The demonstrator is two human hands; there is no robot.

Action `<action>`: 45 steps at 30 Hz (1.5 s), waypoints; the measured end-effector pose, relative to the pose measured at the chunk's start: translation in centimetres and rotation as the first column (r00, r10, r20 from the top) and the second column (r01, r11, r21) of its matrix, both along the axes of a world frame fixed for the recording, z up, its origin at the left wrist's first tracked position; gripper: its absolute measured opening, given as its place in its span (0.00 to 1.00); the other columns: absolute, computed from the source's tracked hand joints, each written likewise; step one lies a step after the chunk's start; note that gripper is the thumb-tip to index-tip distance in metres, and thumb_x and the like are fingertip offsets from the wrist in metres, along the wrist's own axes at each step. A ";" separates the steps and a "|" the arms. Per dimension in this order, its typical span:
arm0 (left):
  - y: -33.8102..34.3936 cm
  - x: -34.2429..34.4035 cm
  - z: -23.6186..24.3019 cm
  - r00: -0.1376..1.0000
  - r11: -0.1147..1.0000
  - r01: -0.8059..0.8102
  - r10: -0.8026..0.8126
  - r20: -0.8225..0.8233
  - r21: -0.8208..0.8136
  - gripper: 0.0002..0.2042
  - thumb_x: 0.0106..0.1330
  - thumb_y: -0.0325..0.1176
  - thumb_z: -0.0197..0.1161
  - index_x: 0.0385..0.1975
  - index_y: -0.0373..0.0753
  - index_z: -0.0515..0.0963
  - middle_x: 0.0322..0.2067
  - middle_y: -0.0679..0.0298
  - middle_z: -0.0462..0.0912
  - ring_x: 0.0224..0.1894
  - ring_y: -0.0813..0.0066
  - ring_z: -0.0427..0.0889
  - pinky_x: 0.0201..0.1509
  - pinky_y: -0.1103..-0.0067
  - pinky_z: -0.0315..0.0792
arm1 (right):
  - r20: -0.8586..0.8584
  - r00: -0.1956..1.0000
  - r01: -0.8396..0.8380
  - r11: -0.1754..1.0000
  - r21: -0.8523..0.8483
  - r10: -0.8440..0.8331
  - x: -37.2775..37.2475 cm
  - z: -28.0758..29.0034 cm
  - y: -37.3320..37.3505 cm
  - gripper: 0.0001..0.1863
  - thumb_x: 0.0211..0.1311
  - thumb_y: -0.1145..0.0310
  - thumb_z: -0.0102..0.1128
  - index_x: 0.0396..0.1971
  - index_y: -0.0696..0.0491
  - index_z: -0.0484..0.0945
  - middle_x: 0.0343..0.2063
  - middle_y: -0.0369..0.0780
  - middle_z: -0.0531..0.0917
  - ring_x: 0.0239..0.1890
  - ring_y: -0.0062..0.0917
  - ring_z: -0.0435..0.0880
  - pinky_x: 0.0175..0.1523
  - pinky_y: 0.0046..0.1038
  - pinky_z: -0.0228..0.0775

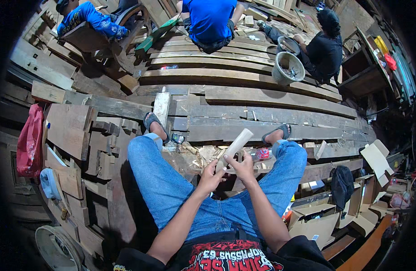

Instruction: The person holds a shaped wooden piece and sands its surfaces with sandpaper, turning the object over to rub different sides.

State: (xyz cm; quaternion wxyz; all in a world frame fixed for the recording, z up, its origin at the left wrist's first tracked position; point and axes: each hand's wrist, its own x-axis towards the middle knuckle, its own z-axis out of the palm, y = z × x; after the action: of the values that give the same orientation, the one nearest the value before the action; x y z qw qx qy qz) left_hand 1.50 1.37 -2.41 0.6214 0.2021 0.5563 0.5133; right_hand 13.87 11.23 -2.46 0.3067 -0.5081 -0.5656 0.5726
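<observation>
I saw both bare forearms come up from the lower edge and meet between the knees, elbows bent and wrists close together. The left hand (211, 175) was curled with its fingers closed in a grip, thumb uppermost. The right hand (243, 165) sat just beside it, touching it, fingers likewise wrapped tight and knuckles turned upward.

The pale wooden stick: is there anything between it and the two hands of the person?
Nothing visible. Both hands already grip the pale wooden stick at its lower end: the left hand and the right hand close directly on it. Its upper end points out free above the wood shavings between the knees.
</observation>
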 end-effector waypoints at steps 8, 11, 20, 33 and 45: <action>0.0 -0.1 -0.9 0.998 0.995 0.013 -0.007 0.065 -0.095 0.19 0.72 0.31 0.56 0.61 0.36 0.66 0.30 0.71 0.75 0.27 0.85 0.73 0.27 0.83 0.69 | 0.040 0.996 -0.084 0.986 0.141 0.079 0.3 -2.0 -0.1 0.16 0.64 0.59 0.66 0.29 0.58 0.80 0.21 0.35 0.79 0.25 0.17 0.73 0.31 0.29 0.67; 0.0 0.1 -1.3 0.999 0.995 0.035 -0.034 0.013 -0.090 0.18 0.74 0.32 0.53 0.62 0.41 0.64 0.26 0.73 0.70 0.21 0.88 0.66 0.21 0.86 0.62 | 0.008 1.000 0.002 1.000 0.026 -0.003 0.1 -1.5 -0.1 0.17 0.69 0.61 0.62 0.25 0.57 0.78 0.17 0.30 0.71 0.22 0.16 0.65 0.27 0.29 0.59; -0.4 0.0 -3.0 0.922 0.998 0.018 -0.038 -0.385 -0.055 0.13 0.74 0.34 0.52 0.52 0.33 0.69 0.31 0.60 0.78 0.33 0.70 0.77 0.40 0.70 0.72 | 0.001 0.992 -0.128 0.989 0.068 0.129 0.0 -0.1 -0.1 0.22 0.57 0.60 0.74 0.44 0.61 0.80 0.35 0.39 0.85 0.36 0.21 0.80 0.42 0.28 0.73; 0.2 0.0 0.1 0.981 0.982 -0.100 0.071 -0.183 -0.158 0.24 0.80 0.49 0.40 0.26 0.39 0.71 0.16 0.69 0.72 0.13 0.83 0.63 0.17 0.80 0.60 | -0.018 0.971 0.235 0.967 -0.093 -0.238 1.0 -0.2 1.4 0.16 0.65 0.57 0.67 0.34 0.57 0.81 0.27 0.31 0.80 0.26 0.13 0.74 0.31 0.23 0.67; 0.1 -0.3 1.3 0.990 0.998 0.058 -0.062 -0.127 -0.038 0.16 0.74 0.41 0.57 0.52 0.36 0.74 0.29 0.70 0.80 0.20 0.87 0.72 0.20 0.84 0.68 | 0.051 0.991 0.119 0.989 0.087 -0.124 0.4 0.8 0.5 0.49 0.47 0.57 0.81 0.64 0.62 0.61 0.52 0.48 0.75 0.56 0.33 0.74 0.61 0.34 0.66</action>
State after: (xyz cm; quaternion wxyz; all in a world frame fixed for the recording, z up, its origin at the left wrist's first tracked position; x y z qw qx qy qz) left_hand 1.24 1.44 -1.09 0.6030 0.2405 0.5975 0.4707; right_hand 14.25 11.74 -1.64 0.3458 -0.5442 -0.5657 0.5140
